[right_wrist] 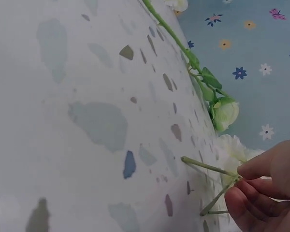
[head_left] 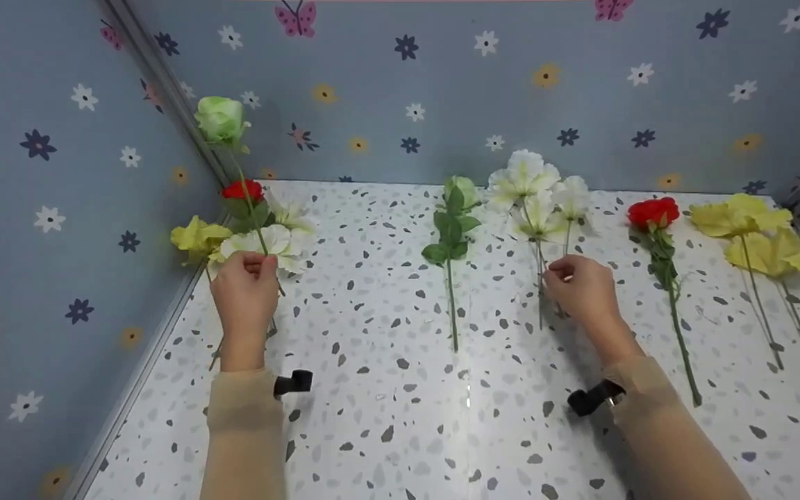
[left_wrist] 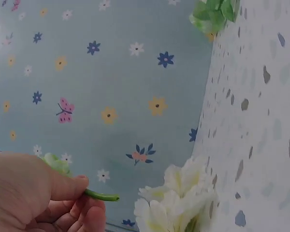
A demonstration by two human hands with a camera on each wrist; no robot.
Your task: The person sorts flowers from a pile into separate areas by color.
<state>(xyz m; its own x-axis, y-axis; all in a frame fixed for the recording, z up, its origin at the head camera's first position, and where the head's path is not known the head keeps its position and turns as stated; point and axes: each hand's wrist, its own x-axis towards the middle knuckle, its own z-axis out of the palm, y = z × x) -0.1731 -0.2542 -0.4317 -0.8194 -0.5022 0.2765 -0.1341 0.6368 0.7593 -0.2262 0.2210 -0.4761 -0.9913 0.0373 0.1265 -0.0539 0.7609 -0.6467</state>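
My left hand (head_left: 242, 295) pinches the stem of a pale green rose (head_left: 220, 119) between thumb and fingers and holds it upright. In the left wrist view, the cut end of its green stem (left_wrist: 105, 195) pokes out past the thumb. Behind that hand lie a red flower (head_left: 242, 190), a yellow flower (head_left: 198, 238) and white flowers (head_left: 271, 243). My right hand (head_left: 586, 292) pinches a thin stem among several white flowers (head_left: 525, 182) by the back wall; the right wrist view shows stem ends (right_wrist: 203, 166) beside the fingertips. Which of the stems it grips is partly hidden.
Between the hands lies another pale green rose (head_left: 450, 229) with leaves. To the right are a red rose (head_left: 654, 212) and two yellow flowers (head_left: 740, 214) on long stems. A patterned wall (head_left: 372, 83) bounds the speckled white table (head_left: 372, 389) at the back and left.
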